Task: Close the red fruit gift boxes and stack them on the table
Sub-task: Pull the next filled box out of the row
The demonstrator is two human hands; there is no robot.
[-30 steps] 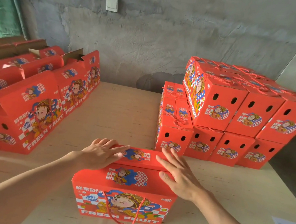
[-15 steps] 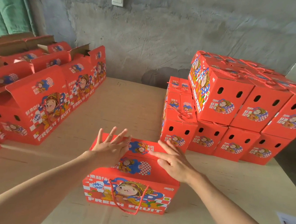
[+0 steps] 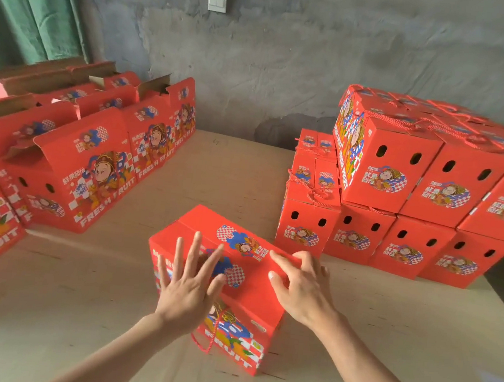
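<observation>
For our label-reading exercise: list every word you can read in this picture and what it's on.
"FRESH FRUIT": side of the open box at left.
"FRUIT": front of the near box.
Chinese characters and small logos on the stacked boxes: too blurred to read.

left hand (image 3: pixel 187 292) flat, fingers (image 3: pixel 196 248) spread | right hand (image 3: pixel 303 288) fingers loosely bent
</observation>
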